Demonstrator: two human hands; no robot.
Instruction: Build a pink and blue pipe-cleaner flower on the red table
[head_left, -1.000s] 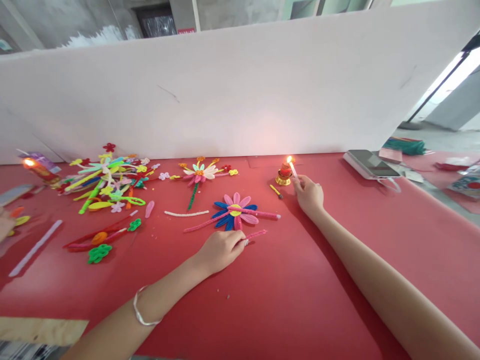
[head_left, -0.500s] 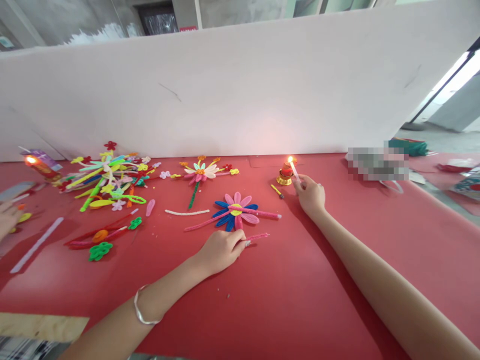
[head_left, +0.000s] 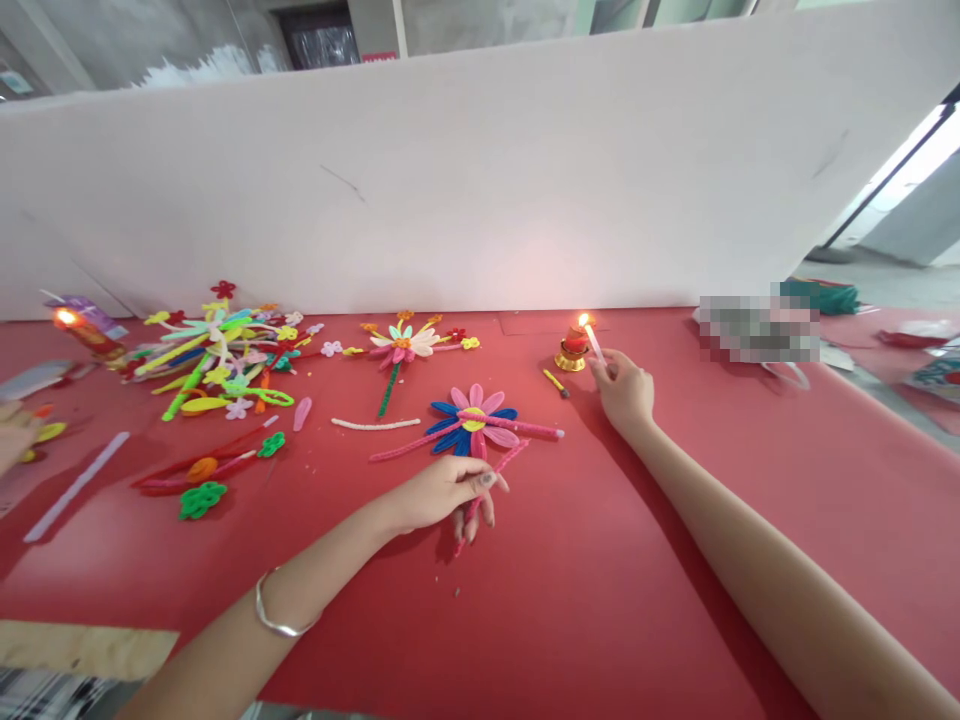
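Note:
My left hand [head_left: 450, 495] pinches a twisted pink pipe cleaner [head_left: 514, 456] just above the red table. Its ends stick out on either side of the fingers. Right behind that hand lies a pipe-cleaner flower [head_left: 496, 402] with pink and blue petals and a yellow middle, pink strips lying across it. My right hand [head_left: 625, 393] grips a translucent glue stick [head_left: 595, 344], its tip at the flame of a red candle [head_left: 575, 341]. The candle stands in a small gold holder [head_left: 571, 362]. Close by rests a short yellow stick [head_left: 555, 381] with a dark end.
A pale pipe cleaner [head_left: 375, 425] and a second flower [head_left: 401, 346] lie left of centre. Farther left are a colourful pipe-cleaner heap [head_left: 214, 350], another lit candle [head_left: 91, 335] and another person's hand [head_left: 16, 435]. A white board [head_left: 480, 190] stands behind.
My left hand has lifted and turned, so the pink pipe cleaner now slants across its fingers instead of lying level. My right hand still has the glue stick at the flame.

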